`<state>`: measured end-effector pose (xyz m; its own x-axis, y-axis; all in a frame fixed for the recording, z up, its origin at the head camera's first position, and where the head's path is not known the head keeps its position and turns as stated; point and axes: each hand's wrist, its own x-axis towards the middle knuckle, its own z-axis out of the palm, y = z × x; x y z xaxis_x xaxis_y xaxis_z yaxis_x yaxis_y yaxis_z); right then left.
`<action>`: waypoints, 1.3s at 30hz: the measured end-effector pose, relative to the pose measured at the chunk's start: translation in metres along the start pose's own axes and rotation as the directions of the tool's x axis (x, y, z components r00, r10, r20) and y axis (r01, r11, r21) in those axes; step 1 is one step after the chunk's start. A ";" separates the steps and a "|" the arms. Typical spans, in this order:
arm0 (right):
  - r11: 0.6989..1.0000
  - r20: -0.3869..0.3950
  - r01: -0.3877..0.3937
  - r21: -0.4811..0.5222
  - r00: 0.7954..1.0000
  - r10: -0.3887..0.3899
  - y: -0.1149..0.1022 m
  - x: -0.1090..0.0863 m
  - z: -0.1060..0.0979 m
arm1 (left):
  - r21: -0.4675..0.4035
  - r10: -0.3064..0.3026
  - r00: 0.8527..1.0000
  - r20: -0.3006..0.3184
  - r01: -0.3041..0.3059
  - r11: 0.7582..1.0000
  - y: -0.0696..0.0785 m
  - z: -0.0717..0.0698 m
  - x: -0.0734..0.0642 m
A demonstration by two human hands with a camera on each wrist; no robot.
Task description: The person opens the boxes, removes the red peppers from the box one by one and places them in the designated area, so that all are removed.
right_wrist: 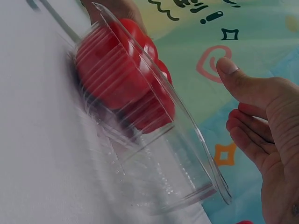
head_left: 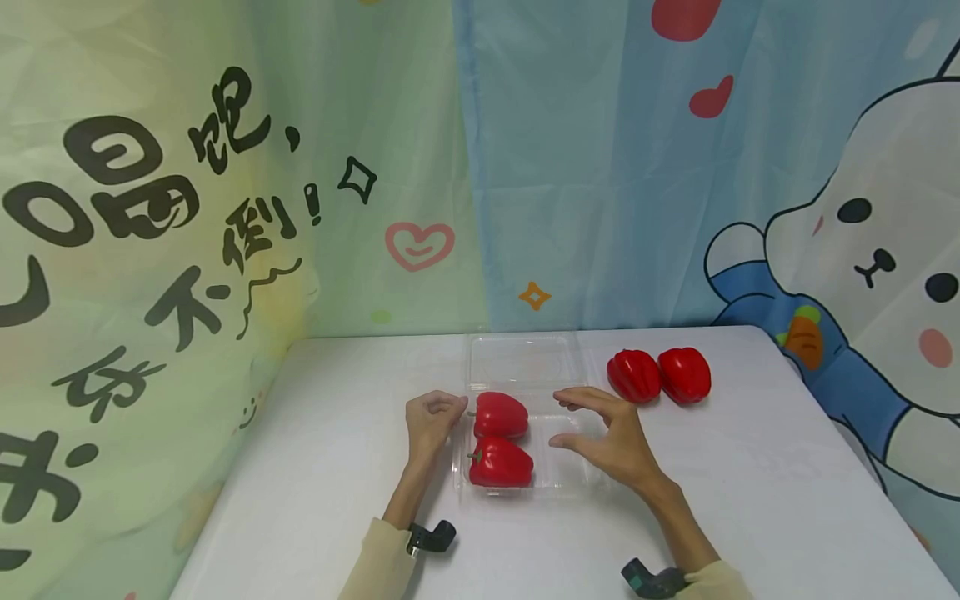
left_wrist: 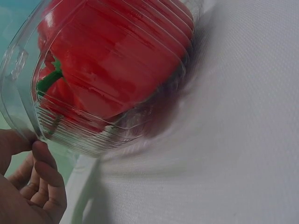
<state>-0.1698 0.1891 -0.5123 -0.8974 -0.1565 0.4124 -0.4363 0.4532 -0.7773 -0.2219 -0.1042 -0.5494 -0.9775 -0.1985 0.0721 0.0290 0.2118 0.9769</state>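
A clear plastic clamshell box (head_left: 558,482) lies on the white table with its lid (head_left: 522,360) folded back toward the wall. Two red bell peppers (head_left: 501,415) (head_left: 501,463) with green stems sit one behind the other in its left half. My left hand (head_left: 433,425) pinches the box's left rim between thumb and fingertips, as the left wrist view shows closely. Over the right half of the box hovers my right hand (head_left: 611,433), thumb and fingers spread apart with nothing between them. The right wrist view shows this hand (right_wrist: 261,121) beside the box, apart from it.
Two more red bell peppers (head_left: 634,376) (head_left: 685,375) lie side by side at the back right of the table (head_left: 315,467). A printed curtain (head_left: 547,167) hangs along the table's back and left sides.
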 end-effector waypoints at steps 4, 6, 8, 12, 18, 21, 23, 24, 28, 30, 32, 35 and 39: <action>1.000 0.019 0.000 0.017 1.000 -0.001 -0.003 0.000 0.005 | -0.002 0.007 1.000 0.002 -0.007 1.000 -0.001 0.000 0.001; 1.000 0.029 0.000 0.019 1.000 0.000 -0.005 -0.001 0.008 | -0.007 0.009 1.000 0.004 -0.009 1.000 -0.001 0.000 0.001; 1.000 0.043 0.007 0.012 0.999 -0.008 -0.006 -0.001 0.011 | -0.012 0.008 1.000 0.004 -0.008 1.000 -0.001 0.000 0.000; 0.999 0.065 0.029 0.014 0.997 -0.030 -0.010 -0.003 0.017 | -0.016 0.008 1.000 0.005 -0.007 1.000 -0.001 0.000 0.000; 0.999 0.103 0.033 0.026 0.994 -0.036 -0.019 -0.006 0.026 | 0.000 0.003 1.000 0.000 -0.003 1.000 -0.002 0.001 -0.001; 1.000 0.126 0.026 0.017 0.992 -0.028 -0.024 -0.007 0.032 | 0.009 -0.004 1.000 -0.003 0.004 1.000 -0.001 0.001 -0.001; 1.000 0.131 0.022 0.011 0.991 -0.023 -0.028 -0.008 0.036 | 0.009 -0.008 1.000 -0.003 0.008 1.000 -0.001 0.001 -0.001; 1.000 0.133 0.018 0.010 0.991 -0.019 -0.030 -0.009 0.038 | 0.009 -0.011 1.000 -0.004 0.011 1.000 -0.001 0.001 -0.001; 1.000 0.138 0.001 0.001 0.990 -0.001 -0.035 -0.011 0.046 | 0.005 -0.011 1.000 -0.008 0.011 1.000 -0.002 0.001 -0.001; 1.000 0.146 -0.016 -0.002 0.989 0.016 -0.036 -0.012 0.049 | 0.004 -0.009 1.000 -0.010 0.009 1.000 -0.003 0.001 -0.001; 1.000 0.152 -0.027 -0.012 0.988 0.029 -0.038 -0.013 0.051 | 0.002 -0.005 1.000 -0.009 0.005 1.000 -0.003 0.001 -0.001; 0.999 0.161 -0.041 -0.029 0.986 0.045 -0.039 -0.014 0.054 | 0.005 -0.004 1.000 -0.008 0.004 1.000 -0.003 0.001 -0.001; 0.998 0.185 -0.039 -0.055 0.982 0.048 -0.040 -0.015 0.057 | 0.004 -0.001 1.000 -0.009 0.001 1.000 -0.002 0.001 -0.001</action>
<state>-0.1423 0.1237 -0.5143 -0.9140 -0.2942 0.2793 -0.3969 0.5065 -0.7655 -0.2215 -0.1036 -0.5518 -0.9755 -0.2078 0.0726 0.0266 0.2158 0.9761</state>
